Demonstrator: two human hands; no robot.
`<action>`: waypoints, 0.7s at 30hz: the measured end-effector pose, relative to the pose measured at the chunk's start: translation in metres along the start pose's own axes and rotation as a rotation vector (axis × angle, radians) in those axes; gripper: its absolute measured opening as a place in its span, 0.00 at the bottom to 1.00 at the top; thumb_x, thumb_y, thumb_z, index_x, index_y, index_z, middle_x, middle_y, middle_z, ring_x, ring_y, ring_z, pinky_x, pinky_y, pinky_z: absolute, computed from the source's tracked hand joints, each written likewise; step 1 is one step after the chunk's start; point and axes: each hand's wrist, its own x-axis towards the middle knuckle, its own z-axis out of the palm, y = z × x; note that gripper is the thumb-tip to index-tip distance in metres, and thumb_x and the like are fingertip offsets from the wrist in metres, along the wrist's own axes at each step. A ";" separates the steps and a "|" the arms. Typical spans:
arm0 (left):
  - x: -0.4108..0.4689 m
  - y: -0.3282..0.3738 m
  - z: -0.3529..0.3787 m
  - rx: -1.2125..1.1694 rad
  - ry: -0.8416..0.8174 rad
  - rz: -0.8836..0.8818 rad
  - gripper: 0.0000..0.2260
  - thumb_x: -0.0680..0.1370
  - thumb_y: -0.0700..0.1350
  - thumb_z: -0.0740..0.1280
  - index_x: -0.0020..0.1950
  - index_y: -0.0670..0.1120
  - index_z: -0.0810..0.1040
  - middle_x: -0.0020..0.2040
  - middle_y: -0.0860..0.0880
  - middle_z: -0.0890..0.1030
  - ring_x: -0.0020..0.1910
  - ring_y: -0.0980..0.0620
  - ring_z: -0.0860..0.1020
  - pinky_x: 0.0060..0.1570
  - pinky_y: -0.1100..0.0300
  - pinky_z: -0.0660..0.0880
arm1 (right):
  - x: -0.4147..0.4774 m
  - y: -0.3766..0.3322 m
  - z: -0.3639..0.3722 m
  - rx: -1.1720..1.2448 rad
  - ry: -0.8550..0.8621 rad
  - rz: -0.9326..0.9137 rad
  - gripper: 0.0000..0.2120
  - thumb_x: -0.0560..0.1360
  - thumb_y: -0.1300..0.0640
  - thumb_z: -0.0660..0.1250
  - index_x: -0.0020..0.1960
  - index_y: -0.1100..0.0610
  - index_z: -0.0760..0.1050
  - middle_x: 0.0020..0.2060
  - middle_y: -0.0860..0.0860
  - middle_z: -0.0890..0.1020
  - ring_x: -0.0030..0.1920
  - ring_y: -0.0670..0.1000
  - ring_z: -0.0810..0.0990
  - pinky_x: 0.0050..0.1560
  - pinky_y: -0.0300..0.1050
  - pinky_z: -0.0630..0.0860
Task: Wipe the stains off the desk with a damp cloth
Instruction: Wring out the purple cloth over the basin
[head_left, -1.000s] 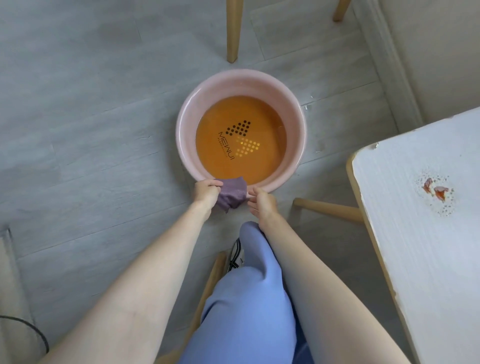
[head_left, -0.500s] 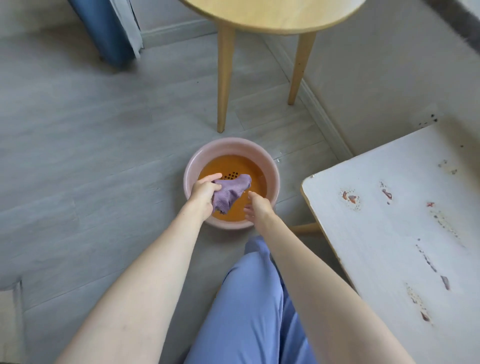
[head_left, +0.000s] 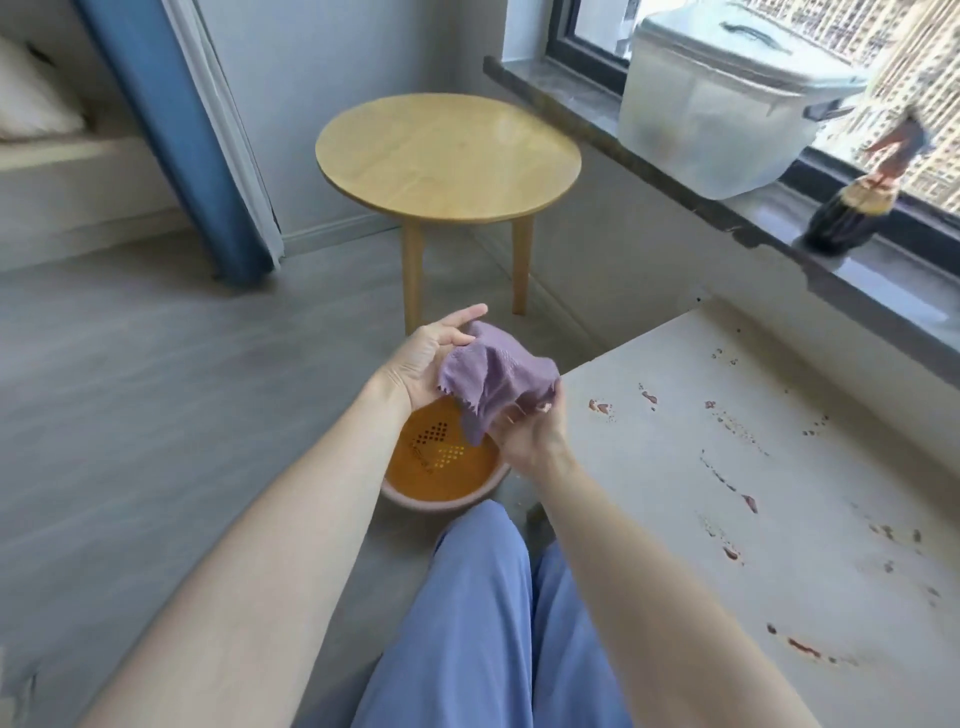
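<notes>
Just above the round pink basin (head_left: 402, 494), a crumpled, frayed purple cloth (head_left: 500, 385) stretches between both hands. The right hand (head_left: 531, 441) clamps its fingers on the lower fold; the left hand (head_left: 428, 359) seems to pinch the top corner. Reddish stains (head_left: 600, 406) speckle the white surface (head_left: 670, 499) nearby.

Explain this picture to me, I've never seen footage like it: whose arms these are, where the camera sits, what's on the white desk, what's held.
No machine: a person wears one camera on the head, looking down, so the bare arms are their own. The left hand and right hand both hold a purple cloth over a pink basin, orange inside, on the floor. At right is the white desk, spattered with red-brown stains, not yet wiped. Behind stand a round table, and a box and bottle on the windowsill.
</notes>
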 end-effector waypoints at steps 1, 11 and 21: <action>-0.001 -0.001 0.007 0.025 0.021 0.007 0.21 0.75 0.33 0.56 0.66 0.45 0.74 0.41 0.44 0.81 0.41 0.50 0.80 0.45 0.58 0.76 | -0.012 -0.010 -0.003 0.018 -0.014 -0.046 0.30 0.79 0.39 0.50 0.73 0.57 0.63 0.69 0.59 0.69 0.70 0.60 0.68 0.67 0.53 0.67; -0.015 -0.022 0.077 0.320 0.083 0.029 0.20 0.75 0.34 0.66 0.66 0.44 0.73 0.64 0.43 0.75 0.60 0.46 0.75 0.53 0.53 0.76 | -0.091 -0.085 -0.064 -0.121 -0.050 -0.183 0.22 0.76 0.54 0.66 0.67 0.61 0.70 0.59 0.60 0.77 0.46 0.56 0.82 0.37 0.46 0.81; -0.015 -0.046 0.155 0.595 -0.081 -0.005 0.27 0.69 0.25 0.56 0.62 0.45 0.77 0.63 0.43 0.77 0.62 0.46 0.74 0.66 0.54 0.69 | -0.166 -0.166 -0.130 -0.161 -0.124 -0.120 0.36 0.76 0.31 0.48 0.48 0.60 0.80 0.40 0.56 0.84 0.36 0.54 0.83 0.40 0.45 0.78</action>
